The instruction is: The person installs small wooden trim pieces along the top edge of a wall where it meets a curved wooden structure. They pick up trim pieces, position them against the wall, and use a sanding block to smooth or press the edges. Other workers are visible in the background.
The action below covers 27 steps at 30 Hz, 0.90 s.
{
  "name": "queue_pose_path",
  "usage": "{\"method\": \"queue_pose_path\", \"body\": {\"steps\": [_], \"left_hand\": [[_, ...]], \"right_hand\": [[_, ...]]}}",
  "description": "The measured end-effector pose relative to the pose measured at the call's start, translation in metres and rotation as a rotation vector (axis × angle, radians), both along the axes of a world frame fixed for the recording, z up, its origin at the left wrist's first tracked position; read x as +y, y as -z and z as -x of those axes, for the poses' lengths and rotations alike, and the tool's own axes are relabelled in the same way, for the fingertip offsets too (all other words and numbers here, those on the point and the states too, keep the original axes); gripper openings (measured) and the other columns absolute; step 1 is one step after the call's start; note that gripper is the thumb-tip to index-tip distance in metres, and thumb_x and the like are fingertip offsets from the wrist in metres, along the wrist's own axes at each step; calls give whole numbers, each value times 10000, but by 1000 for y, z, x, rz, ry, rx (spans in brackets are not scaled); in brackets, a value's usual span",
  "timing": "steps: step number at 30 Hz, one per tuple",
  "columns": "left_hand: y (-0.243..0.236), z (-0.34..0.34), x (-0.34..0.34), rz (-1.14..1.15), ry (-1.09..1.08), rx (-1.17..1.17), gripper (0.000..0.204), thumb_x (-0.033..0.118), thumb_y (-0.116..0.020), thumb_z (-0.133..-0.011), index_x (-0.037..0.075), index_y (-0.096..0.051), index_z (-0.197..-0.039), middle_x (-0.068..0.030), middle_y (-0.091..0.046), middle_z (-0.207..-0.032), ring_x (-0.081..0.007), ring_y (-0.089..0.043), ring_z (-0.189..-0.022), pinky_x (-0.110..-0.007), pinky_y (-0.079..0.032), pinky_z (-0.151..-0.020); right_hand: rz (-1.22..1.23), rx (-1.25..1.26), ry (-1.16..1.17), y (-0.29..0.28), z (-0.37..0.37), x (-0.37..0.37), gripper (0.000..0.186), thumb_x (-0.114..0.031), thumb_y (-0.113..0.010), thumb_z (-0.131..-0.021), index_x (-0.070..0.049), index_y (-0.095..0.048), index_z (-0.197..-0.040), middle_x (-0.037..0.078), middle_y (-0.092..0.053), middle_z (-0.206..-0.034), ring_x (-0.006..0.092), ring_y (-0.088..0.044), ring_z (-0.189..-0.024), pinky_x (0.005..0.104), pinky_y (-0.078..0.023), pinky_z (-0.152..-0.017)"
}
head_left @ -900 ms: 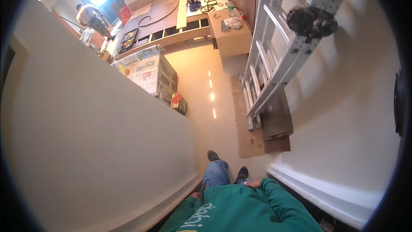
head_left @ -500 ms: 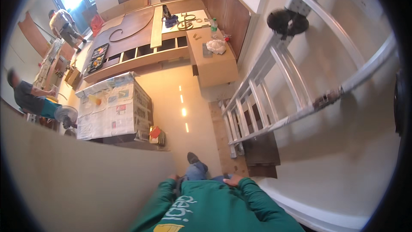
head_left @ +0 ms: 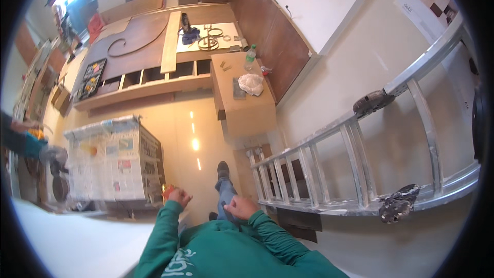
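Box in newspaper wrapping [head_left: 105, 162]: toward the left edge of the floor [head_left: 180, 110]; bulky, probably heavy, its paper skin likely to tear or slide, so the lower corners seem surest to hold.
Red-topped tin [head_left: 167, 191]: on the floor, beside the box's near right corner, partly hidden; stiff, likely weighty if full, rather slippery, best held around its sides.
Left grip [head_left: 180, 196]: loosely curled, nearest the tin in view; no held thing shows, but whether the fingertips meet I cannot tell.
Right grip [head_left: 243, 208]: half-curled, nearest the ladder; whether it is clamped on anything I cannot tell.
Ladder [head_left: 354, 164]: metal, at the floor's right edge; stiff, awkwardly long, best held by both side rails, clear of its joints.
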<state>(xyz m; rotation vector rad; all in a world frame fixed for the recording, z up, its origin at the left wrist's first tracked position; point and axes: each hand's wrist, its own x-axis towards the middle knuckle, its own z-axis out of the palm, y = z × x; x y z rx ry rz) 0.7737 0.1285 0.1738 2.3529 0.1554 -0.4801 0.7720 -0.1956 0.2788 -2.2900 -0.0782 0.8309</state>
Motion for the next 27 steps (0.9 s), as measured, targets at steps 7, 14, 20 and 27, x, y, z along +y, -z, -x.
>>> {"method": "queue_pose_path", "body": {"steps": [7, 14, 20, 27], "left_hand": [[65, 56, 105, -185, -50, 266, 409, 428, -637, -861, 32, -739, -858, -215, -718, -872, -429, -691, -885, -510, -552, -818], [39, -35, 105, -161, -217, 462, 405, 443, -692, -817, 50, -720, -907, -213, -717, -902, -418, -689, -915, -486, -548, -837], [47, -126, 123, -58, -239, 425, 411, 431, -718, -804, 60, -698, -980, -200, -718, -958, -390, -691, -937, -467, -541, -839], [40, -226, 228, 58, -160, 250, 448, 418, -749, -790, 73, -672, -1065, -185, -718, -1022, -357, -694, -964, -446, -534, -842]], "right_hand": [[-2, -544, 469, -26, -194, -35, 412, -279, -699, -873, 1, -587, -1153, 224, -659, -1083, 403, -634, -1014, 473, -509, -888], [307, -1142, 691, -116, -413, -153, 797, -116, -658, -789, 49, -325, -1495, 162, -607, -1201, 375, -546, -1100, 484, -417, -1009], [545, -1168, 727, -137, -497, -188, 844, -85, -643, -733, 8, -324, -1510, 152, -621, -1190, 382, -544, -1084, 471, -412, -1011], [835, -918, 775, -121, -509, -221, 626, -142, -687, -730, -42, -538, -1329, 167, -664, -1206, 361, -633, -1135, 484, -472, -1023]]}}
